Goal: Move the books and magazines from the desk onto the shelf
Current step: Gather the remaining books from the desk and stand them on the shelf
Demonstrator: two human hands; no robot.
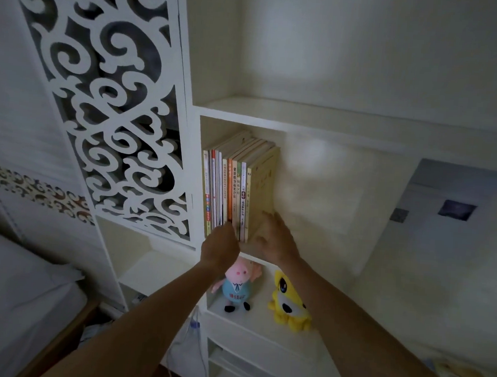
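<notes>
A row of several books and magazines point(235, 187) stands upright at the left end of a white shelf compartment point(330, 176), spines facing me. My left hand point(219, 245) is at the bottom of the spines, its fingers against them; whether they curl round a book is hidden. My right hand point(276, 237) lies flat with straight fingers against the cover of the rightmost beige book point(263, 186), at its lower edge.
Right of the books the compartment is bare. In the compartment below sit a pink pig plush point(239, 285) and a yellow plush point(287, 303). A white carved lattice panel point(106, 96) stands to the left, a bed point(12, 304) at lower left.
</notes>
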